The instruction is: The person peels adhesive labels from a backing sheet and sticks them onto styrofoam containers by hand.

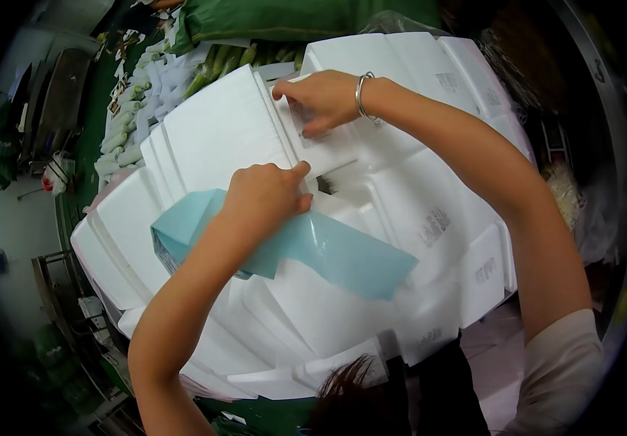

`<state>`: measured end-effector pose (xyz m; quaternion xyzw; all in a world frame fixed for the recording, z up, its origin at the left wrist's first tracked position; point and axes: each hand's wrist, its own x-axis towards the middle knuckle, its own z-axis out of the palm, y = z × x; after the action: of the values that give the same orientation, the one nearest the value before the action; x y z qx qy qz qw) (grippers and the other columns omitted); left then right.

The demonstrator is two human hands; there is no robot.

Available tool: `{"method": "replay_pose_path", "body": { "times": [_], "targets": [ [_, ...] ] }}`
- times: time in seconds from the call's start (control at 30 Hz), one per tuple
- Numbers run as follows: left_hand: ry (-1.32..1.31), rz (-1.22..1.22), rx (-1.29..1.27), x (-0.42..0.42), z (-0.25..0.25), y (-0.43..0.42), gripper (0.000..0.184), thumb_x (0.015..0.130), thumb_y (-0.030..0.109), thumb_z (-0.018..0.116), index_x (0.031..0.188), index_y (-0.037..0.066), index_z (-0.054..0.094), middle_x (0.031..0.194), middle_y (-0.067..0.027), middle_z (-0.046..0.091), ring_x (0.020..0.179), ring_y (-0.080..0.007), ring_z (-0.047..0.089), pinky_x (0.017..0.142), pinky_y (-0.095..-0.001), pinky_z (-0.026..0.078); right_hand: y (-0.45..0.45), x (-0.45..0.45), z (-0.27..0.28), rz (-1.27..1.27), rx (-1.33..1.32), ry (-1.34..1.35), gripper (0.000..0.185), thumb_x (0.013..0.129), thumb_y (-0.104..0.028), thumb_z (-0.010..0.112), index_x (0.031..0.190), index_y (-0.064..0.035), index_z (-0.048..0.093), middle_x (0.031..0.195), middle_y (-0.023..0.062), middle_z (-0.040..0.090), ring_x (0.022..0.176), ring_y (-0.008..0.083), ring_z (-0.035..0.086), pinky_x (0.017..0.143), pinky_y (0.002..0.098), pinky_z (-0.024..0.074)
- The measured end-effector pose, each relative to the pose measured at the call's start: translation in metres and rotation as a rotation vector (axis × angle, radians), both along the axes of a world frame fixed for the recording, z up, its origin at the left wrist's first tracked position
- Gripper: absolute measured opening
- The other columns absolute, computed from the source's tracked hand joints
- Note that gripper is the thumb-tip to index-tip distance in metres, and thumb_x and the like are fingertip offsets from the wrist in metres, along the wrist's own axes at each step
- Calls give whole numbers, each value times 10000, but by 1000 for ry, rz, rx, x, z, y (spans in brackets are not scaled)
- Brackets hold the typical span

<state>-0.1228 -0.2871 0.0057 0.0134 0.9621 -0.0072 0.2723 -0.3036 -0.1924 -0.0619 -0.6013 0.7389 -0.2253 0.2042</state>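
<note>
Several white foam pieces (219, 131), ridged like box lids, lie packed together in front of me. My left hand (264, 190) is curled at the edge of one piece, near the middle. What its fingers hold, if anything, is hidden. A light blue plastic sheet (342, 254) runs under my left wrist, folded at its left end. My right hand (326, 100), with metal bangles (360, 94) at the wrist, rests farther up on a foam piece with a printed mark. Its thumb and forefinger are spread apart. A narrow dark gap (325, 184) shows between the pieces.
Long green vegetables (222, 62) lie behind the foam, and white-wrapped ones (157, 87) to the left. A green sack (270, 18) is at the back. Metal racks (55, 291) stand at left, a metal frame (596, 65) at right. A dark-haired head (349, 400) shows at the bottom.
</note>
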Motion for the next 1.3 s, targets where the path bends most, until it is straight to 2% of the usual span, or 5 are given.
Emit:
{"method": "replay_pose_path", "body": {
  "times": [0.37, 0.57, 0.83, 0.93, 1.3],
  "targets": [
    [16, 58, 34, 14, 1, 5, 350, 817, 299, 631, 1133, 153, 593, 690, -122, 648, 679, -298, 648, 613, -404, 505, -7, 9, -22, -541, -545, 346, 462, 758, -139, 668, 1174, -47, 489, 936, 105, 660, 956, 313, 625, 818, 363, 515],
    [82, 20, 34, 7, -11, 4, 334, 808, 284, 623, 1112, 148, 608, 730, -128, 657, 728, -313, 651, 645, -419, 513, -30, 2, -28, -327, 163, -1043, 237, 807, -112, 582, 1033, -40, 568, 827, 127, 680, 661, 193, 690, 467, 283, 519],
    [82, 61, 136, -15, -46, -6, 373, 820, 314, 627, 1150, 140, 601, 789, -167, 669, 772, -319, 660, 700, -418, 517, -28, 51, -77, -713, -327, -1416, 665, 885, -181, 564, 1453, -51, 244, 1262, 115, 542, 1059, 161, 559, 903, 349, 462],
    [215, 151, 236, -17, -14, -10, 417, 827, 341, 646, 1162, 100, 588, 747, -180, 658, 738, -314, 655, 681, -398, 510, 6, 86, -137, -720, -162, -752, 545, 915, -296, 533, 1330, 36, 414, 1249, 211, 542, 1148, 286, 530, 982, 343, 411],
    [278, 716, 734, 99, 136, 35, 307, 818, 287, 726, 795, 0, 620, 498, -6, 474, 477, -79, 394, 466, -259, 323, 129, 151, 161, -152, 67, -939, 321, 786, -102, 608, 1099, -34, 588, 979, 62, 652, 875, 131, 576, 807, 288, 450]
  ]
}}
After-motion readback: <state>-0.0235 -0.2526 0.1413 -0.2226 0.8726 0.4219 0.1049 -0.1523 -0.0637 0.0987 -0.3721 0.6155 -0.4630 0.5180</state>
